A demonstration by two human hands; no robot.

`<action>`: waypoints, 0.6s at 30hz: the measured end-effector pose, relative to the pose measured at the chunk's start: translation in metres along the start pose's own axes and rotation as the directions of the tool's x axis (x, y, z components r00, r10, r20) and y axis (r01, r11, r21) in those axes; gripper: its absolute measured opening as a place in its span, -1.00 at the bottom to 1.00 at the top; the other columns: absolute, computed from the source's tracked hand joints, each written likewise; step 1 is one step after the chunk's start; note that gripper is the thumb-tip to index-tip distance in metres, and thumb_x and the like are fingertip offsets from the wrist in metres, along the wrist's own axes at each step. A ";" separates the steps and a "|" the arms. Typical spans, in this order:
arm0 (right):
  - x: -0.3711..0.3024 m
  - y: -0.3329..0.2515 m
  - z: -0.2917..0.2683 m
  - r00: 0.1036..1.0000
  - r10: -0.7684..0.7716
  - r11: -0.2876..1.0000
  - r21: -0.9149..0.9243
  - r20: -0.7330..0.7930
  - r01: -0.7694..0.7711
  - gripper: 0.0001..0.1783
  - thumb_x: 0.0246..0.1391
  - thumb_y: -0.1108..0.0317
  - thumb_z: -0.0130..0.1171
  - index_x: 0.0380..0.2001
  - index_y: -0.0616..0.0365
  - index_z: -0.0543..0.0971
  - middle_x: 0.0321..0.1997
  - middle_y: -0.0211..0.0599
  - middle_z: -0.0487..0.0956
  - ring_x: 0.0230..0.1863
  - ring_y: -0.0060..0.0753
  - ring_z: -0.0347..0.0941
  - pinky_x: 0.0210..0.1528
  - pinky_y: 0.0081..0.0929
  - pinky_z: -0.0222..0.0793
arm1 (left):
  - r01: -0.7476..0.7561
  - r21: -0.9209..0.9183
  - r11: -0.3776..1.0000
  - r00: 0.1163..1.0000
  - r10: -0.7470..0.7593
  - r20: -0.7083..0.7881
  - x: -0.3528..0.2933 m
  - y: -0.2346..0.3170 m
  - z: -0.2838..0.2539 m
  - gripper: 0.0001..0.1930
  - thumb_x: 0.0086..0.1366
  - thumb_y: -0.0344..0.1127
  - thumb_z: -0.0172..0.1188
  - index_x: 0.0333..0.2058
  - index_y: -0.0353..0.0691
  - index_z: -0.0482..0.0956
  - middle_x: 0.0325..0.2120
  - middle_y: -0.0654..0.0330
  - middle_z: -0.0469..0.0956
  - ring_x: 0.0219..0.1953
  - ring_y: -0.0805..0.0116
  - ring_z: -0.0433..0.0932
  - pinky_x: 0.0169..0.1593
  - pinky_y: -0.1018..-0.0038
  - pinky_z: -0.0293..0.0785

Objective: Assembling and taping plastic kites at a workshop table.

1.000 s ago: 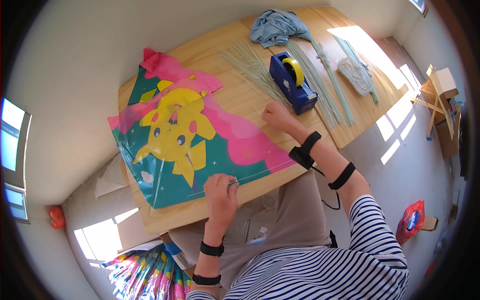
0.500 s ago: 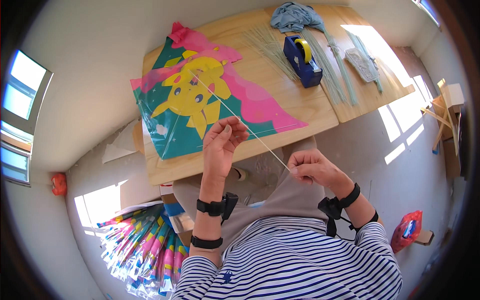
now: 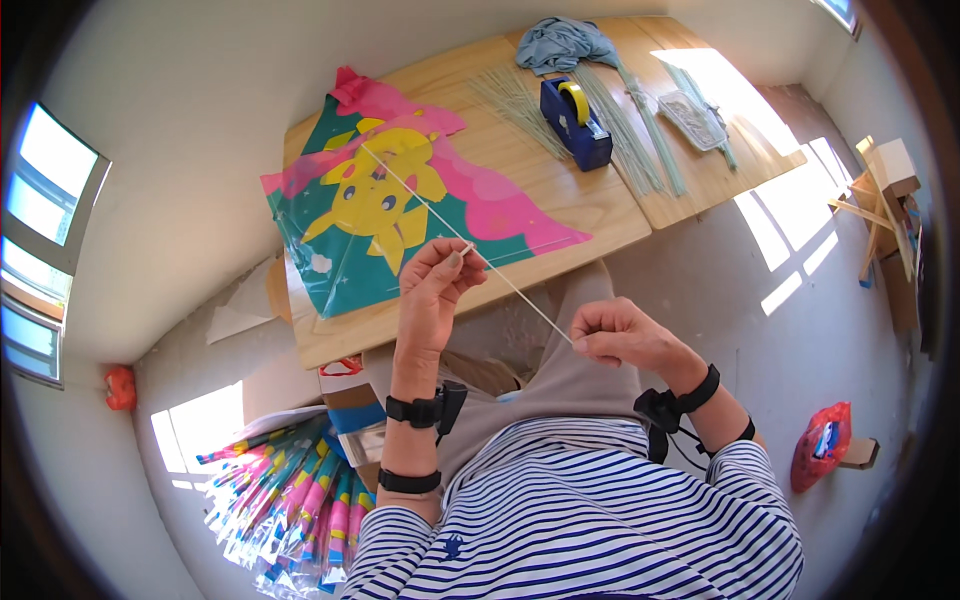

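A thin pale rod point(image 3: 520, 292) slants from over the printed sheet down to my right hand point(image 3: 630, 338), which pinches its lower end between thumb and fingers. My left hand point(image 3: 432, 282) is closed farther up, thumb against fingertips at the rod. A small white piece point(image 3: 466, 248) shows at those fingertips; its kind is too small to make out. Beyond my hands lies a kite-like sheet point(image 3: 345, 265) in green, pink and yellow with a cartoon figure, partly glossy. Its far corner is bunched up in pink.
On the wooden table point(image 3: 590, 215) stand a blue tape dispenser point(image 3: 577, 128), bundles of thin rods point(image 3: 618, 130), a clear plastic tray point(image 3: 692, 120) and a grey-blue cloth point(image 3: 566, 45). Colourful wrapped bundles point(image 3: 290, 500) lie at lower left. A red bag point(image 3: 821, 447) sits on the floor right.
The small white piece has come into view at my left fingertips, which have closed at the rod. My right hand keeps its pinch. The table sits slightly farther left in view.
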State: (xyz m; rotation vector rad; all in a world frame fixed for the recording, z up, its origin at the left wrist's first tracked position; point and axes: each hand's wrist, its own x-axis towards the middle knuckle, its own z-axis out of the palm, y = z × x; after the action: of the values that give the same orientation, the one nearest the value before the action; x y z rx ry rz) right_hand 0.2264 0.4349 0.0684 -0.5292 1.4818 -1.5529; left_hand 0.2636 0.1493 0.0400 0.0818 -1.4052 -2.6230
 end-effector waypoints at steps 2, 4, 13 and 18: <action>-0.001 0.000 -0.001 1.000 -0.001 0.998 -0.059 -0.015 0.000 -0.85 0.22 0.37 0.20 -0.41 0.18 0.51 -0.56 -0.62 0.39 -0.58 -0.81 0.22 -0.56 -0.68 0.10 | 0.018 -0.015 1.000 1.000 -0.018 0.009 0.001 0.000 0.000 -0.88 0.40 -0.40 0.17 -0.16 -0.29 0.60 -0.31 0.16 0.65 -0.24 0.38 0.65 -0.10 0.45 0.63; -0.001 -0.001 -0.003 0.999 -0.008 0.992 -0.128 -0.033 0.004 -0.87 0.21 0.38 0.20 -0.39 0.18 0.52 -0.56 -0.62 0.38 -0.58 -0.81 0.21 -0.55 -0.69 0.10 | 0.038 -0.022 0.999 0.999 -0.037 0.018 0.003 -0.001 -0.002 -0.88 0.39 -0.42 0.17 -0.17 -0.30 0.60 -0.32 0.15 0.66 -0.26 0.39 0.66 -0.12 0.45 0.63; 0.000 -0.009 -0.005 0.993 -0.042 0.954 -0.300 -0.110 0.007 -0.89 0.12 0.44 0.20 -0.38 0.27 0.53 -0.54 -0.51 0.43 -0.47 -0.66 0.25 -0.43 -0.56 0.21 | 0.111 0.058 0.992 0.992 -0.114 0.056 0.013 0.002 -0.005 -0.94 0.37 -0.44 0.20 -0.25 -0.30 0.57 -0.37 0.14 0.66 -0.34 0.43 0.65 -0.20 0.52 0.62; 0.003 0.001 -0.006 0.993 -0.069 0.943 -0.332 -0.099 0.033 -0.89 0.11 0.44 0.20 -0.39 0.28 0.53 -0.54 -0.49 0.43 -0.47 -0.65 0.24 -0.44 -0.55 0.20 | 0.105 0.086 0.991 0.993 -0.109 0.051 0.014 0.001 -0.009 -0.93 0.37 -0.42 0.23 -0.30 -0.27 0.55 -0.41 0.18 0.64 -0.39 0.46 0.63 -0.23 0.55 0.60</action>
State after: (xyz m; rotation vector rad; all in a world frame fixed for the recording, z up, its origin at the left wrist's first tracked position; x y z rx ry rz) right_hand 0.2204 0.4362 0.0660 -0.6884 1.8423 -1.3967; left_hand 0.2511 0.1389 0.0358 0.0982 -1.5712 -2.6704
